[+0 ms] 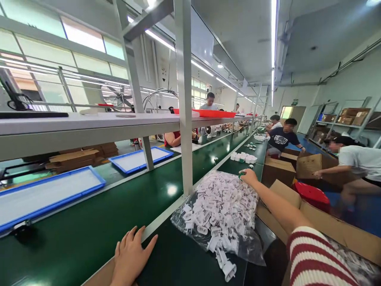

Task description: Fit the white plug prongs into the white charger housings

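My left hand [132,254] lies with fingers spread over the metal edge between the green belt [166,186] and the dark worktop, holding nothing. My right hand [249,176] reaches out past the far side of a heap of white plastic parts [223,198], its fingers closed on a small green piece [241,173]. The heap rests on a clear plastic bag [253,248]. One loose white part [228,270] lies at its near end. Beyond my right hand stand rows of white pieces [243,157] with some green on them.
A metal post [187,99] rises beside the heap and carries a shelf [89,127]. Blue-rimmed trays [98,180] lie across the belt. Open cardboard boxes [285,192] and a red stool [312,194] stand at the right, where a person in white [357,159] bends over.
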`<state>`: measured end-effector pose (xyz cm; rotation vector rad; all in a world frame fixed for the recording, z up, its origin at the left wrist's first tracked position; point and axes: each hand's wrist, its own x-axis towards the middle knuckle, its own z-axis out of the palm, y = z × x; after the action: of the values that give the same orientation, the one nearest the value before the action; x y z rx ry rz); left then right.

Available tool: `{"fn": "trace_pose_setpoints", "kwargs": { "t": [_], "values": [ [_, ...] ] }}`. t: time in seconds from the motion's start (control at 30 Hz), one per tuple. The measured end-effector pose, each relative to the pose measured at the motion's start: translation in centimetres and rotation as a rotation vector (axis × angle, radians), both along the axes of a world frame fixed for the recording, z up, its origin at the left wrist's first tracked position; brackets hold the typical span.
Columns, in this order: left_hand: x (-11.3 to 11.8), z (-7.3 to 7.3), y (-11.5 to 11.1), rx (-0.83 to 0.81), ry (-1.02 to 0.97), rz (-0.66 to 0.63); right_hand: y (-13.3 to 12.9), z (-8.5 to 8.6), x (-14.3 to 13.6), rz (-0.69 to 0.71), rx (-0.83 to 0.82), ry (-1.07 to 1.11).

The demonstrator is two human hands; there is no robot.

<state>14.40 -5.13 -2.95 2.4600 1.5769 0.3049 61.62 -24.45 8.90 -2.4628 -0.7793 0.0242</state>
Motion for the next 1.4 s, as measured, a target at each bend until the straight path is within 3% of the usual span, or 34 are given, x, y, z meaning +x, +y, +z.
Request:
{"fn": "trace_pose_setpoints", "kwargs": {
  "t": [0.23, 0.43, 0.53, 0.63, 0.8, 0.97, 1.1, 1.13, 1.23, 1.3, 1.4],
  "values": [
    [0.0, -0.5, 1.1, -0.078, 0.013, 0.02, 6.0, 0.9, 4.6, -0.135, -0.047, -0.04],
    [0.1, -0.9, 1.1, -0.048, 0.016, 0.042, 8.0, -1.1, 5.9, -0.153, -0.141, -0.06],
    [0.3, -0.8, 1.1, -0.034, 0.061, 0.055, 8.0, -2.1, 5.6, -0.088, -0.163, 0.014],
    [0.4, -0.5, 1.1, -0.039, 0.115, 0.048, 7.1, -2.1, 5.2, -0.026, -0.125, 0.043],
    [0.4, 0.1, 1.2, -0.078, 0.165, 0.026, 2.2, -0.8, 3.3, 0.068, 0.012, 0.022],
    [0.4, -0.3, 1.0, -0.021, 0.13, 0.015, -5.3, -1.6, -2.7, 0.12, 0.125, -0.053],
    [0.4, -0.8, 1.1, 0.012, 0.084, 0.006, -9.6, -4.6, -12.2, 0.216, 0.174, -0.097],
    [0.4, -0.8, 1.1, 0.01, 0.08, 0.008, -10.3, -5.5, -15.1, 0.285, 0.204, -0.102],
    [0.4, -0.7, 1.0, 0.009, 0.07, 0.013, -11.3, -8.1, -23.1, 0.694, 0.341, -0.063],
    [0.3, -0.5, 0.8, 0.011, 0.064, 0.008, -11.4, -9.6, -26.8, 0.82, 0.242, -0.063],
    [0.1, -0.4, 0.6, 0.009, 0.054, 0.0, -11.0, -11.1, -29.3, 0.781, -0.03, -0.074]
  ]
}}
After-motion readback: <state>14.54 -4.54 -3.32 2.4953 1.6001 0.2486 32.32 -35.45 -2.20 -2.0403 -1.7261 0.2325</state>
